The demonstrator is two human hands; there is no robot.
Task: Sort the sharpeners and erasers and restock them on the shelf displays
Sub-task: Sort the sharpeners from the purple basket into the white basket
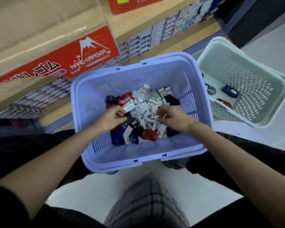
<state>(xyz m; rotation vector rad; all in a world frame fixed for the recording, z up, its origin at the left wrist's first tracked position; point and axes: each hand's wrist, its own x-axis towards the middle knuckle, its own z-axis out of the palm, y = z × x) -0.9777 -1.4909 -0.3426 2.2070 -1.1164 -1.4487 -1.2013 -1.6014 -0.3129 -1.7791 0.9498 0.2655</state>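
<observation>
A lilac plastic basket (pixel 155 155) in front of me holds a heap of small white boxed erasers (pixel 145 106) mixed with red sharpeners (pixel 149 134) and blue sharpeners (pixel 118 139). My left hand (pixel 113 116) is inside the basket, fingers closed on a small white eraser box (pixel 129 106). My right hand (pixel 173 118) is curled over the pile on the right side; whether it grips anything is hidden by the fingers.
A pale green basket (pixel 260 122) stands to the right with a blue sharpener (pixel 231 91), a red one (pixel 224 102) and a grey one (pixel 211 90). Low shelves (pixel 196 37) behind carry rows of boxed erasers under a red eraser banner (pixel 82 51). My knees frame the basket.
</observation>
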